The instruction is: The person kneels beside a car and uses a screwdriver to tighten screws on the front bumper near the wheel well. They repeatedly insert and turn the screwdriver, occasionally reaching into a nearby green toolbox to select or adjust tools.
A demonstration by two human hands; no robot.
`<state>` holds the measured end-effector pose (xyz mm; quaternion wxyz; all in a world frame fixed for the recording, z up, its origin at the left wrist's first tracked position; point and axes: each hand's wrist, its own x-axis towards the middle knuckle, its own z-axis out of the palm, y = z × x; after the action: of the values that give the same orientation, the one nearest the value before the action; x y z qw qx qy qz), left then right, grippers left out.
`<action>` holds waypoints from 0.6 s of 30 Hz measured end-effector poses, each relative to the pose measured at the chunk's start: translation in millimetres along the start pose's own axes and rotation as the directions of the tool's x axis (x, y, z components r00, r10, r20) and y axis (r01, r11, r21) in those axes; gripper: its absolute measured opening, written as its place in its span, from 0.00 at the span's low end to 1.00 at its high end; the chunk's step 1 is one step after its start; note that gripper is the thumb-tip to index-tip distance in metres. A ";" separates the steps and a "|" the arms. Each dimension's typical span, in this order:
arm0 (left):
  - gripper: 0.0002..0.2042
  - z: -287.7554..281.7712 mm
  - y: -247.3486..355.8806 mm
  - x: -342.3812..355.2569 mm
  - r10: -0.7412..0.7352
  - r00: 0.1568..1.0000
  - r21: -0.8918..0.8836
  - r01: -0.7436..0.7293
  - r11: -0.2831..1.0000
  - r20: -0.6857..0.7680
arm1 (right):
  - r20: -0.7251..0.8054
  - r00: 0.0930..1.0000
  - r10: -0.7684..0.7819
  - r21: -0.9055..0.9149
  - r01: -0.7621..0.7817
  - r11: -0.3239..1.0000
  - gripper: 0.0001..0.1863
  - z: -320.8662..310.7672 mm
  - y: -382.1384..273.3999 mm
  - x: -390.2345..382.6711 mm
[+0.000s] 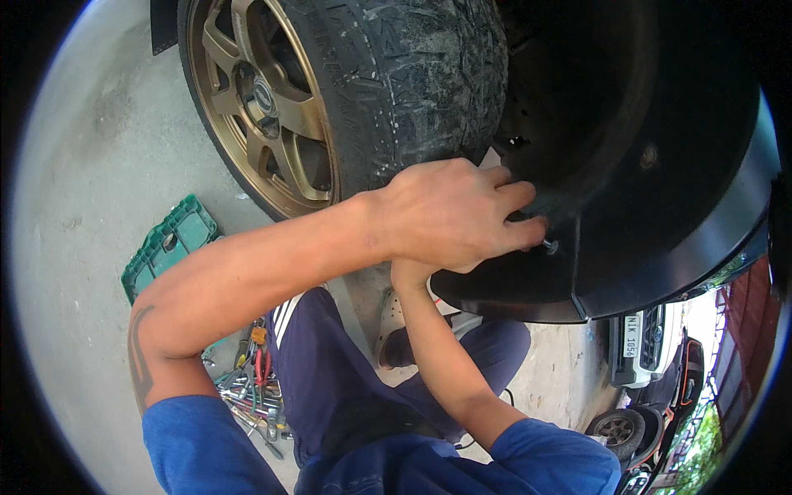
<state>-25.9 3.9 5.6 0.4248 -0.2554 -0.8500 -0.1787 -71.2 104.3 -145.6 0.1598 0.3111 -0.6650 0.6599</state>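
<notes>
My left hand reaches across to the black wheel-arch liner, its fingers curled together. Just beside the fingertips a small silver bolt shows against the liner; whatever the fingers hold is hidden. Below it, my right hand comes up from underneath, and its fingers are hidden behind the left hand and the bumper edge. Close above both hands stands a dusty black tire on a bronze spoked wheel rim, turned outward from the arch.
An open green tool case lies on the concrete floor at left. Mixed hand tools, among them red-handled pliers, are heaped beside my leg. A bumper edge curves close under my hands. A white vehicle is parked behind at right.
</notes>
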 end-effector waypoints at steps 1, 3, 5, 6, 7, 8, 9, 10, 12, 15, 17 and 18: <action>0.12 0.3 -1.1 0.9 0.040 0.999 0.056 -0.038 0.998 -0.036 | -0.003 1.000 -0.006 0.009 0.006 1.000 0.21 0.3 1.3 0.0; 0.11 2.8 -0.3 3.1 0.067 0.994 0.113 -0.058 0.992 -0.081 | -0.004 1.000 -0.017 0.023 0.017 1.000 0.20 0.9 3.7 -0.5; 0.11 6.5 2.3 5.8 0.043 0.995 0.117 -0.032 0.993 -0.086 | 0.001 1.000 -0.025 0.032 0.025 0.999 0.20 0.2 5.0 -1.0; 0.11 7.9 2.9 7.0 0.019 0.995 0.106 -0.008 0.994 -0.099 | 0.004 1.000 -0.027 0.041 0.027 0.999 0.20 -0.3 5.4 -1.1; 0.12 9.1 2.8 8.2 0.002 0.995 0.094 0.007 0.996 -0.099 | 0.005 1.000 -0.026 0.047 0.026 0.999 0.20 0.1 6.2 -0.8; 0.12 9.4 2.6 9.4 -0.008 0.995 0.084 0.016 0.996 -0.098 | 0.000 1.000 -0.030 0.052 0.030 0.998 0.20 -0.2 6.1 -0.8; 0.12 9.2 2.2 10.1 -0.015 0.997 0.046 0.019 0.999 -0.082 | -0.002 0.999 -0.035 0.062 0.035 0.997 0.19 0.3 6.5 -0.7; 0.13 8.0 1.5 11.3 -0.024 0.998 0.012 0.024 1.000 -0.066 | -0.002 0.999 -0.037 0.070 0.037 0.997 0.19 0.2 6.1 -0.5; 0.14 4.3 0.5 13.6 -0.046 0.998 -0.050 0.043 0.998 -0.050 | -0.004 0.999 -0.036 0.084 0.037 0.996 0.19 0.5 5.2 -1.0; 0.14 -1.5 -1.2 19.4 -0.065 0.997 -0.114 0.061 0.992 -0.030 | -0.013 0.999 -0.043 0.106 0.045 0.993 0.19 0.9 4.4 -0.7; 0.14 -4.1 -1.8 22.2 -0.086 0.996 -0.145 0.086 0.986 0.009 | -0.015 0.999 -0.044 0.123 0.045 0.991 0.18 0.2 4.6 -0.7; 0.14 -4.8 -2.5 22.6 -0.095 0.995 -0.157 0.098 0.983 0.025 | -0.015 0.999 -0.045 0.130 0.047 0.990 0.18 -0.1 5.1 -1.2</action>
<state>-35.8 5.8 26.5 0.3867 -0.2481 -0.8481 -0.2637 -73.4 104.2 -150.3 0.1584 0.3320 -0.6119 0.7002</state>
